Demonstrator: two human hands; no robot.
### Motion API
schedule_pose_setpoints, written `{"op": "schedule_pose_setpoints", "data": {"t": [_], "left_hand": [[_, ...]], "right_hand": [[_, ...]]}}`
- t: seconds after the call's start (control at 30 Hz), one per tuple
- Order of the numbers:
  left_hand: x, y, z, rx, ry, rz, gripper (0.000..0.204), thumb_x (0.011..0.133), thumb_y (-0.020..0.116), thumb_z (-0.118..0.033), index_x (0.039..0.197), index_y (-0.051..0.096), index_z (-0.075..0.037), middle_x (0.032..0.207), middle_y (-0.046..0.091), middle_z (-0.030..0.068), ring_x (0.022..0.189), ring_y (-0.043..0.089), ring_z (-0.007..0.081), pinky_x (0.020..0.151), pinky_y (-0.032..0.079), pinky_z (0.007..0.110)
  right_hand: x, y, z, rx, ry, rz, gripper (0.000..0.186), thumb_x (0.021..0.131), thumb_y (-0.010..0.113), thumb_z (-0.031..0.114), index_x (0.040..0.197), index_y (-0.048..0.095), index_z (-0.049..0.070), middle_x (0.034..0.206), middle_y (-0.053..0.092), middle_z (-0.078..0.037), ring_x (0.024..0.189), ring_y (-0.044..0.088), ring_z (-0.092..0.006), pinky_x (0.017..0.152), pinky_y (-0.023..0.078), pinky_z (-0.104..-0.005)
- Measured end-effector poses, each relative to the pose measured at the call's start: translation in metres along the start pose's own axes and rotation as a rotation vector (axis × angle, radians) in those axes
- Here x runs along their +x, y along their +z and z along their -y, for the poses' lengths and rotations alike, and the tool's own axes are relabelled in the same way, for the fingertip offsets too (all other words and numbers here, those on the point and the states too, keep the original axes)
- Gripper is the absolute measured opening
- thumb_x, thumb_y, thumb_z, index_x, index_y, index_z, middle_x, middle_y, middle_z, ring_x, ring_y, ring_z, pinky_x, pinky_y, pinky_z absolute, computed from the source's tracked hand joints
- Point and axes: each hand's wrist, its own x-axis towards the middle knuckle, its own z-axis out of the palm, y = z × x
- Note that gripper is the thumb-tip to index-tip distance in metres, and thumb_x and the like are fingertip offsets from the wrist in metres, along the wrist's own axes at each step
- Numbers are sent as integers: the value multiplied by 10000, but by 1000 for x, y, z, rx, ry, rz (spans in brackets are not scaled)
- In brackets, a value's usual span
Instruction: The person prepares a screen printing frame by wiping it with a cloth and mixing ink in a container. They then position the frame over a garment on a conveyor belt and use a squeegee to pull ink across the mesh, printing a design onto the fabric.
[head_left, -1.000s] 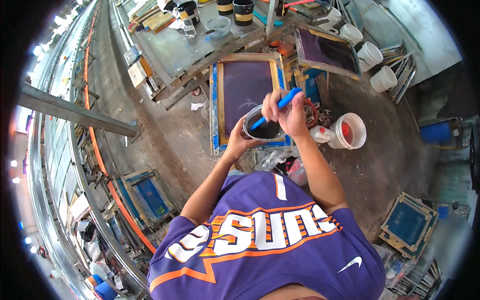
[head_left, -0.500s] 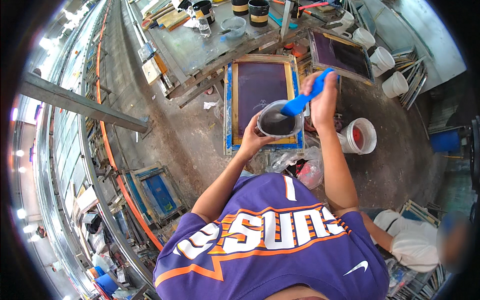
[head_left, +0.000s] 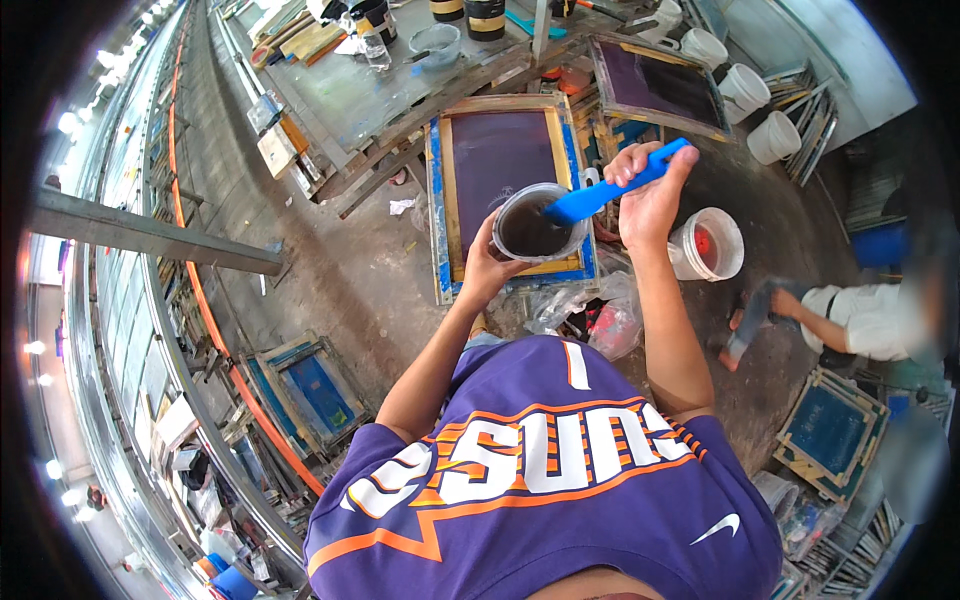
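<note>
My left hand grips a clear plastic tub by its left side, tilted so its dark contents show. In my right hand is a blue spatula, held by its handle. Its blade reaches over the tub's right rim, with the tip at the dark liquid. Beyond the tub stands a screen-printing frame with dark purple mesh and blue tape along its sides. The tub hides the lower part of that mesh.
A worktable with dark tubs and a bottle stands ahead. A second screen frame leans at the far right near white buckets. Another white bucket and a plastic bag are on the floor. To the right is another person.
My right hand has turned the spatula flatter, and its blade has shifted within the tub. The tub sits slightly further left in view. The other person at right has moved forward.
</note>
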Motion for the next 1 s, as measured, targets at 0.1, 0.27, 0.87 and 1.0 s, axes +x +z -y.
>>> {"op": "schedule_pose_setpoints", "data": {"t": [0.1,0.27,0.87,1.0], "left_hand": [[0,5,2,-25,-41,-2,925,653,898,-1,1437,408,-38,1364,566,79,1267,537,193,1093,439,369],[-2,8,4,69,4,10,954,656,900,-7,1461,390,-40,1377,563,87,1254,551,194,1087,442,364],[-12,-43,63,786,189,-185,820,586,893,-67,1346,590,-121,1432,493,177,1320,503,334,1059,461,413],[-11,-41,62,871,217,-183,795,588,897,-87,1328,610,-140,1423,503,183,1313,506,350,1066,447,426]], "right_hand": [[-7,2,-7,38,137,1,668,949,408,724,765,453,83,655,430,-35,595,441,-158,609,390,-328],[-3,2,-14,181,-80,-18,674,948,405,722,755,456,77,647,436,-33,574,448,-161,594,401,-320],[-28,-37,-56,78,20,30,612,1005,365,652,812,482,82,741,490,-46,716,507,-166,738,436,-345],[-27,-42,-58,71,-30,19,596,1009,373,638,830,470,78,747,484,-46,710,503,-162,725,437,-345]]}}
